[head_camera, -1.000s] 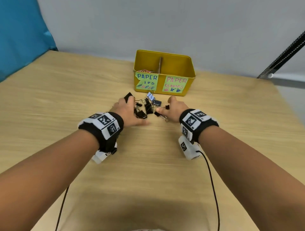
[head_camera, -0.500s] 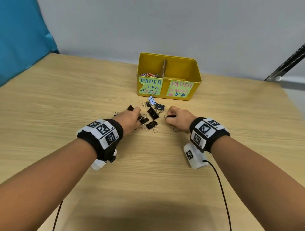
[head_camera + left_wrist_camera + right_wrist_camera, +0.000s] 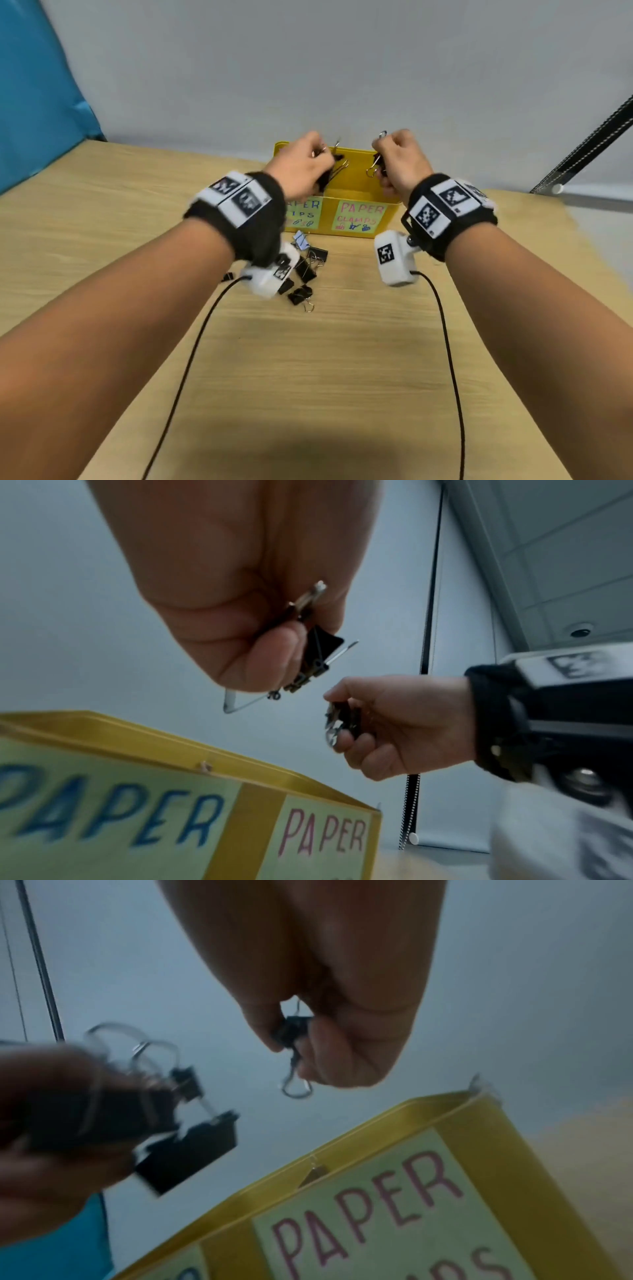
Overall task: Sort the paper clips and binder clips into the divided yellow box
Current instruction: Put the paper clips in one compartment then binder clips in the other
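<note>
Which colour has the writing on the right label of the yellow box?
Pink letters on the pale green right label, clearest in the right wrist view.

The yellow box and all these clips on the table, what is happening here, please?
A person is sorting clips into the divided yellow box. Both hands are raised over it: the left hand grips black binder clips, and the right hand pinches another black binder clip. Nothing has been dropped yet. The box's front labels read "PAPER CLAMPS" on the right and, partly hidden, a second "PAPER" label on the left. Several more binder clips lie on the wooden table before the box.
</note>
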Tool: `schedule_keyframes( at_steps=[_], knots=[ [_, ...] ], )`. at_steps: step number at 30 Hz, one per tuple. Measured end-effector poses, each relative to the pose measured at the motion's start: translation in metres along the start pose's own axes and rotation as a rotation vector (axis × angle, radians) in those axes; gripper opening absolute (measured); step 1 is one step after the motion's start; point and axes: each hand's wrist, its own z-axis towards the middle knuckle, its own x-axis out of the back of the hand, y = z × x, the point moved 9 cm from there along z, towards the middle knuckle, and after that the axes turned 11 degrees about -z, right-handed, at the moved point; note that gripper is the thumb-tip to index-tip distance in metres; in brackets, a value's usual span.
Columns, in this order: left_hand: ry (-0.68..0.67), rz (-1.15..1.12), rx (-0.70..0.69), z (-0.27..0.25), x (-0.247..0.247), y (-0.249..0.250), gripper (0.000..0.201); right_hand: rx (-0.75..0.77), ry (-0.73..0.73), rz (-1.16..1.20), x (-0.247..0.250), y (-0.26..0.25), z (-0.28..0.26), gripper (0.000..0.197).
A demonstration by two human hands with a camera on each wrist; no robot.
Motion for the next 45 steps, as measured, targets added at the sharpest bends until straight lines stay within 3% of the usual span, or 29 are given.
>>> schedule_keyframes(
  at_steps=[3,6,12,15,18,20,22,23,26,27,29,32,34,36,40,45],
  knots=[
    [-0.015,0.050,0.011,0.038,-0.023,0.011,0.008,-0.036,-0.083,-0.188,-0.012,0.007,0.022,0.017],
    [-0.078,0.220,0.030,0.064,-0.045,0.010,0.016,-0.098,-0.158,-0.189,-0.015,0.023,0.034,0.017],
    [-0.205,0.464,0.068,0.075,-0.059,-0.008,0.014,-0.112,-0.053,-0.043,-0.004,0.030,0.032,0.033],
    [-0.164,0.434,0.036,0.063,-0.049,-0.004,0.050,-0.017,0.072,-0.170,0.006,0.015,0.021,0.036],
    [-0.005,0.347,-0.067,0.030,-0.014,0.003,0.043,0.175,0.111,-0.242,0.001,-0.013,-0.013,0.029],
    [0.077,0.294,-0.056,0.000,0.013,-0.009,0.035,0.362,0.006,-0.350,-0.017,-0.030,-0.046,0.021],
    [0.036,0.345,0.096,-0.036,0.036,-0.048,0.039,0.501,-0.185,-0.557,-0.051,-0.031,-0.080,0.012],
    [-0.023,0.410,0.207,-0.049,0.042,-0.070,0.046,0.502,-0.283,-0.680,-0.066,-0.021,-0.088,0.016],
    [-0.175,0.646,0.528,-0.090,0.054,-0.132,0.071,0.370,-0.586,-0.967,-0.107,0.021,-0.109,0.080],
    [-0.198,0.682,0.580,-0.099,0.053,-0.143,0.074,0.340,-0.634,-1.023,-0.116,0.029,-0.115,0.094],
    [-0.200,0.712,0.568,-0.108,0.045,-0.154,0.063,0.351,-0.624,-1.084,-0.131,0.033,-0.124,0.101],
    [-0.179,0.711,0.425,-0.103,0.025,-0.150,0.030,0.389,-0.571,-1.089,-0.144,0.034,-0.131,0.087],
    [-0.184,0.687,0.372,-0.099,0.014,-0.143,0.023,0.368,-0.590,-0.975,-0.148,0.039,-0.134,0.067],
    [-0.187,0.628,0.336,-0.096,0.004,-0.135,0.025,0.333,-0.620,-0.842,-0.147,0.046,-0.134,0.049],
    [-0.251,0.521,0.264,-0.092,-0.024,-0.121,0.041,0.338,-0.587,-0.686,-0.134,0.051,-0.126,0.030],
    [-0.329,0.620,0.221,-0.089,-0.046,-0.119,0.059,0.252,-0.509,-0.469,-0.120,0.055,-0.120,0.022]
  ],
)
